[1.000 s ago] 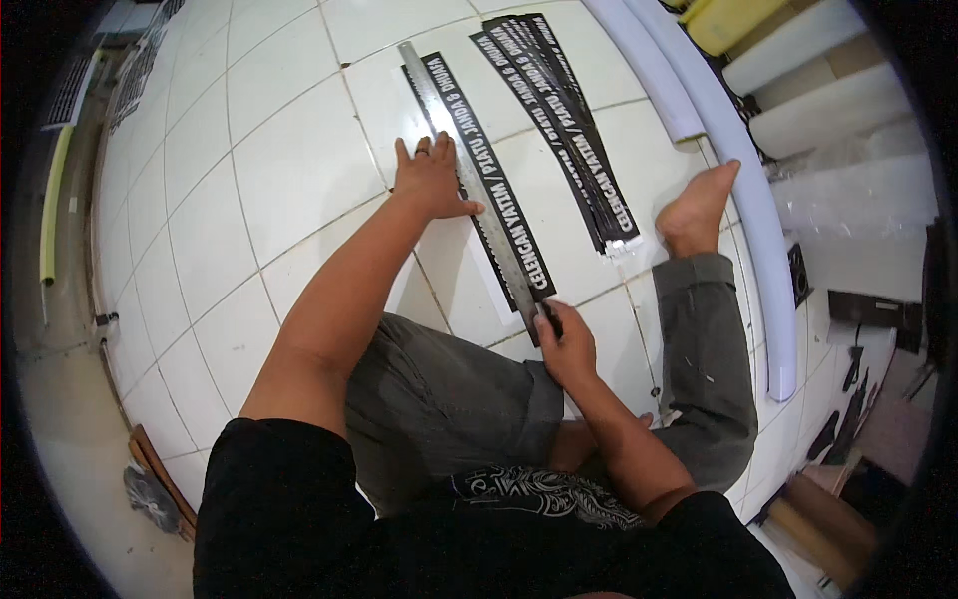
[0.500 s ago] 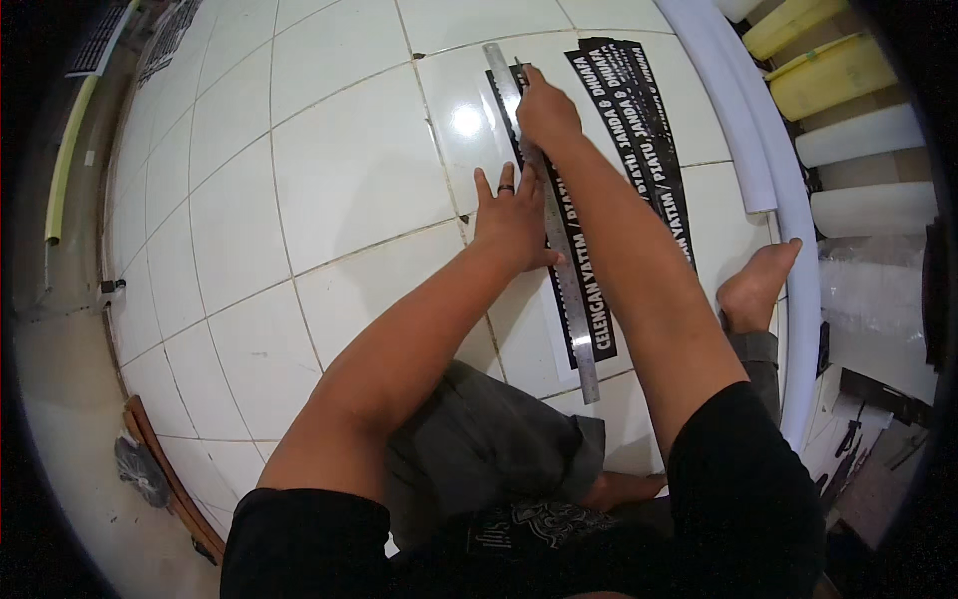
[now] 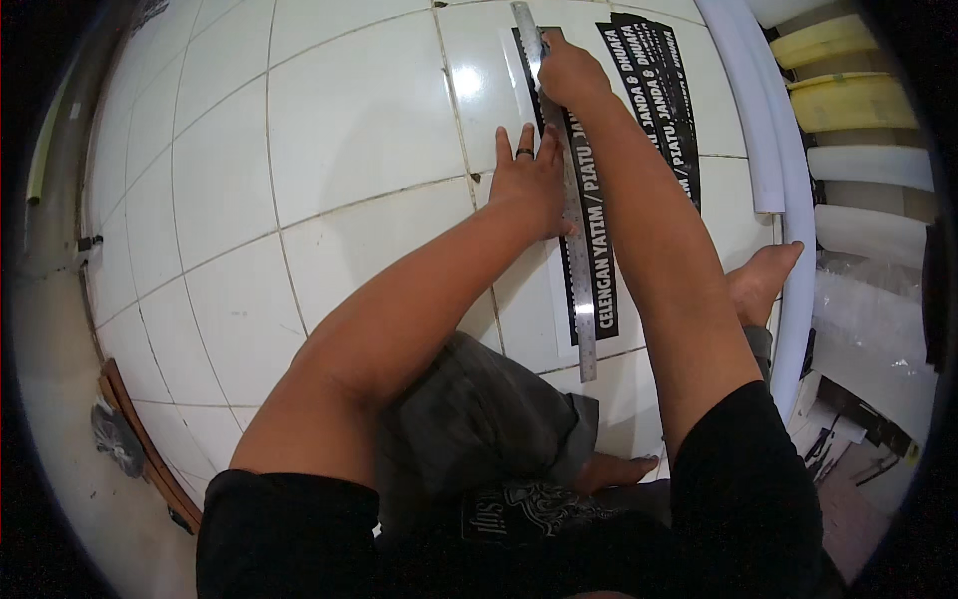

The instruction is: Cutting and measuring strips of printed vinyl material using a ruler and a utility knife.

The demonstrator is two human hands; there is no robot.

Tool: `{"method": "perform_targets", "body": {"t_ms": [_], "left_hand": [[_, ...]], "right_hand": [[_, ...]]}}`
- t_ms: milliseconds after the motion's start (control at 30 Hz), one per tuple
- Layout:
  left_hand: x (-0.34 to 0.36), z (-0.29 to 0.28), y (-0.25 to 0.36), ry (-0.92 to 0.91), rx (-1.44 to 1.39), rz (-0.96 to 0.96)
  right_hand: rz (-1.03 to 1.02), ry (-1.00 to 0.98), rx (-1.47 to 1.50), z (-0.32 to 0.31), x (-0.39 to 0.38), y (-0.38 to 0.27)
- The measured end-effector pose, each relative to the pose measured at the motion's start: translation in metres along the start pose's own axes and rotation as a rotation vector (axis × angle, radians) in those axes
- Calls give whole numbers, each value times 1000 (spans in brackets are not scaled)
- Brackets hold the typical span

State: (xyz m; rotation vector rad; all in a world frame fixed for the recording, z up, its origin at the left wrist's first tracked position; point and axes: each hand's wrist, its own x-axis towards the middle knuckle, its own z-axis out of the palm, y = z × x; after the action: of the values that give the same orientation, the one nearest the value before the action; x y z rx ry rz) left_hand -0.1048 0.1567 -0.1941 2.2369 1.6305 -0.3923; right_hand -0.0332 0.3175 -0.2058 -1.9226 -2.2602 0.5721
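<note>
A long metal ruler (image 3: pixel 577 270) lies along a black printed strip (image 3: pixel 599 290) on a white sheet on the tiled floor. My left hand (image 3: pixel 531 180), with a ring on one finger, presses flat on the sheet and the ruler's left edge. My right hand (image 3: pixel 567 72) is closed at the far end of the ruler, beside its right edge; what it grips is hidden by the fingers. More black printed strips (image 3: pixel 664 110) lie to the right of the ruler.
I sit on a white tiled floor (image 3: pixel 329 150); my bare foot (image 3: pixel 760 280) rests at the right. White tubes (image 3: pixel 788 190) run along the right side, with yellow and white rolls (image 3: pixel 848 100) beyond them. Small tools (image 3: pixel 838 449) lie at lower right.
My right hand has gone from the near end of the ruler to its far end. My left hand stayed pressing on the ruler, and my head has leaned forward over it.
</note>
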Motion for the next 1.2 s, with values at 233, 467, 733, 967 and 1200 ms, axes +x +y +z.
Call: {"method": "perform_targets", "body": {"t_ms": [233, 467, 733, 967, 1200], "left_hand": [[0, 4, 1, -3, 38, 17], [-3, 0, 0, -58, 43, 16], [1, 7, 2, -3, 56, 7], [-1, 2, 6, -17, 74, -8], [0, 5, 11, 10, 123, -26]], "right_hand": [[-23, -25, -31, -4, -17, 9], [15, -71, -26, -9, -87, 16], [43, -106, -10, -12, -175, 33], [87, -166, -31, -13, -246, 47], [99, -176, 31, -9, -316, 57]]}}
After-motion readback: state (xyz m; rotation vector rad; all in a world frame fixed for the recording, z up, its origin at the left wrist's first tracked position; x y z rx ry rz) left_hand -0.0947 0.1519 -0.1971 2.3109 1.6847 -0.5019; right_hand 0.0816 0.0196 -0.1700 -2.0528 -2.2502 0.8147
